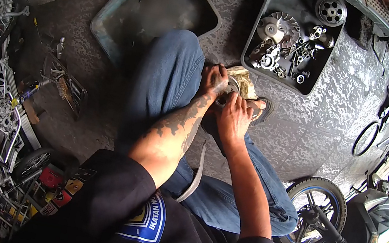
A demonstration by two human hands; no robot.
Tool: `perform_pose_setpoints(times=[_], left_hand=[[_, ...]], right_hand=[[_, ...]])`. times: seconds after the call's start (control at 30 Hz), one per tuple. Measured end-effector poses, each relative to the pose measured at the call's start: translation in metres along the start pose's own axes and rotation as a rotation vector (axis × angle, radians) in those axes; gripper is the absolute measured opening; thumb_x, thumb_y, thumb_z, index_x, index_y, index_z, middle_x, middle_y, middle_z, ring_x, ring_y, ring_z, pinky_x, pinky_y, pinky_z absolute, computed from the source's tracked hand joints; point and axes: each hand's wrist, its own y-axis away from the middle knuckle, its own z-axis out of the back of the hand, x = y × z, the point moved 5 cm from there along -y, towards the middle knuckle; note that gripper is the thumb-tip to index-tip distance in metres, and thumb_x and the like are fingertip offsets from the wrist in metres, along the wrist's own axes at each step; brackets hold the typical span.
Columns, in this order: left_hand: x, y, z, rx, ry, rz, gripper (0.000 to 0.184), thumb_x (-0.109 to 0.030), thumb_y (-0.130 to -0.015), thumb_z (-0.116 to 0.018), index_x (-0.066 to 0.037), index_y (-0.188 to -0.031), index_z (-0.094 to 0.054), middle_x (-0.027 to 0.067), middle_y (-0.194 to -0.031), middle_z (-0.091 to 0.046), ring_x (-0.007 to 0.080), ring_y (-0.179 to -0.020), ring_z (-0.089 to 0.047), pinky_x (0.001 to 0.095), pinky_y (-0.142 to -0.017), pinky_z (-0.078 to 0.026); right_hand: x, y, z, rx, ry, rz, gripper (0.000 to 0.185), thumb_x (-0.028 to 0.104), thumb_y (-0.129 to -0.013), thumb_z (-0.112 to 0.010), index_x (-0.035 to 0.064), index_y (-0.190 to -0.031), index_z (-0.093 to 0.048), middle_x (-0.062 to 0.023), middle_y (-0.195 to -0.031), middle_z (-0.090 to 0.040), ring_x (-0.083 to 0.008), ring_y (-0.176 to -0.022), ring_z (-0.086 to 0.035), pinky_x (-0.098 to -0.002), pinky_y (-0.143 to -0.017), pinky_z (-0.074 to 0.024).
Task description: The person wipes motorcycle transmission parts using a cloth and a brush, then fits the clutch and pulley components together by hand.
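My left hand (215, 79) is closed around the near-left rim of a round metal part (232, 84), low between my knees. My right hand (235, 118) presses on the same part from the other side, its fingers bent and its thumb stretched out to the right. What lies under those right fingers is hidden. Just beyond both hands is a crumpled, tan-patterned cloth (243, 80). A dark sole-like edge (269, 112) shows beside it on the floor.
A black tray (307, 90) holds a finned fan wheel (278, 28), a round pulley-like disc (331, 10) and several small metal parts. A larger dark basin (102, 29) stands left of it. Motorcycle wheels (314, 219) and frames stand around the tiled floor (305, 135).
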Motion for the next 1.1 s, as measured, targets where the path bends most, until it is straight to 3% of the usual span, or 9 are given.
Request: perform_pose_setpoints(times=[0.3, 0.37, 0.57, 0.63, 0.7, 0.9, 0.97, 1.0, 1.1], left_hand=[[-0.008, -0.002, 0.01, 0.077, 0.028, 0.106, 0.041, -0.027, -0.09, -0.042, -0.003, -0.065, -0.062, 0.0208, -0.077, -0.065, 0.0407, -0.077, -0.06, 0.048, -0.072, -0.046], [-0.016, -0.001, 0.017, 0.036, -0.07, -0.03, 0.04, -0.026, -0.09, -0.042, -0.003, -0.064, -0.062, 0.0207, -0.078, -0.065, 0.0402, -0.077, -0.06, 0.0474, -0.071, -0.046], [-0.021, -0.004, 0.027, 0.136, 0.038, 0.097, 0.036, -0.025, -0.09, -0.042, -0.004, -0.069, -0.061, 0.019, -0.076, -0.064, 0.0389, -0.074, -0.059, 0.0464, -0.07, -0.046], [-0.005, 0.002, 0.006, 0.094, -0.003, -0.013, 0.035, -0.025, -0.09, -0.042, -0.004, -0.07, -0.061, 0.0187, -0.075, -0.064, 0.0387, -0.074, -0.059, 0.0461, -0.07, -0.046], [-0.008, -0.003, 0.006, 0.042, -0.047, -0.13, 0.034, -0.025, -0.09, -0.042, -0.005, -0.07, -0.061, 0.0183, -0.074, -0.063, 0.0384, -0.073, -0.059, 0.0458, -0.07, -0.046], [-0.015, 0.003, 0.008, 0.045, -0.25, -0.219, 0.023, -0.019, -0.089, -0.044, -0.004, -0.087, -0.061, 0.0124, -0.078, -0.063, 0.0312, -0.072, -0.06, 0.0416, -0.069, -0.046], [-0.014, 0.0, 0.009, 0.018, -0.176, -0.215, 0.028, -0.022, -0.09, -0.044, -0.004, -0.083, -0.063, 0.0151, -0.077, -0.064, 0.0342, -0.073, -0.061, 0.0434, -0.07, -0.046], [-0.008, -0.002, 0.004, 0.064, -0.121, -0.14, 0.031, -0.024, -0.09, -0.043, -0.004, -0.08, -0.063, 0.0165, -0.077, -0.064, 0.0358, -0.074, -0.061, 0.0442, -0.071, -0.046], [-0.011, -0.004, 0.009, 0.099, -0.023, 0.001, 0.036, -0.027, -0.091, -0.041, -0.004, -0.074, -0.064, 0.0188, -0.076, -0.065, 0.0384, -0.076, -0.06, 0.0457, -0.072, -0.046]], right_hand=[[-0.004, 0.006, 0.007, -0.003, -0.091, -0.051, 0.052, 0.035, -0.065, -0.078, 0.0041, -0.096, -0.05, -0.0108, -0.091, -0.059, -0.0285, -0.094, -0.058, -0.0427, -0.079, -0.042], [0.002, 0.007, 0.009, -0.038, -0.03, -0.016, 0.039, 0.031, -0.073, -0.07, 0.0045, -0.094, -0.053, -0.0081, -0.089, -0.058, -0.0251, -0.089, -0.057, -0.0399, -0.077, -0.04], [0.006, -0.001, -0.002, -0.168, 0.083, 0.026, 0.017, 0.016, -0.08, -0.053, 0.0079, -0.094, -0.052, -0.0058, -0.086, -0.055, -0.0235, -0.086, -0.054, -0.0398, -0.072, -0.0375], [0.012, -0.001, 0.004, -0.156, 0.061, 0.03, 0.017, 0.015, -0.08, -0.054, 0.0083, -0.095, -0.052, -0.0063, -0.089, -0.054, -0.0238, -0.088, -0.053, -0.0407, -0.072, -0.0374], [0.012, -0.004, 0.001, -0.085, 0.016, -0.045, 0.045, 0.012, -0.062, -0.071, 0.0068, -0.101, -0.049, -0.0086, -0.097, -0.053, -0.0273, -0.098, -0.053, -0.0398, -0.076, -0.0406], [0.001, 0.0, 0.003, -0.068, -0.18, -0.045, 0.049, 0.005, -0.062, -0.068, 0.0059, -0.108, -0.051, -0.013, -0.102, -0.053, -0.0337, -0.101, -0.053, -0.0455, -0.077, -0.0427], [0.002, -0.001, 0.007, -0.147, -0.258, -0.025, 0.038, 0.0, -0.065, -0.058, 0.0039, -0.102, -0.052, -0.0135, -0.097, -0.052, -0.0321, -0.096, -0.052, -0.0447, -0.078, -0.0392], [0.0, -0.001, 0.002, -0.141, -0.248, -0.009, 0.048, 0.007, -0.063, -0.068, 0.0043, -0.107, -0.05, -0.0139, -0.099, -0.053, -0.035, -0.098, -0.053, -0.0449, -0.076, -0.042], [0.003, 0.003, 0.001, -0.194, -0.144, -0.007, 0.043, 0.011, -0.065, -0.069, 0.0028, -0.102, -0.05, -0.0135, -0.097, -0.053, -0.0334, -0.095, -0.053, -0.0431, -0.075, -0.0411]])
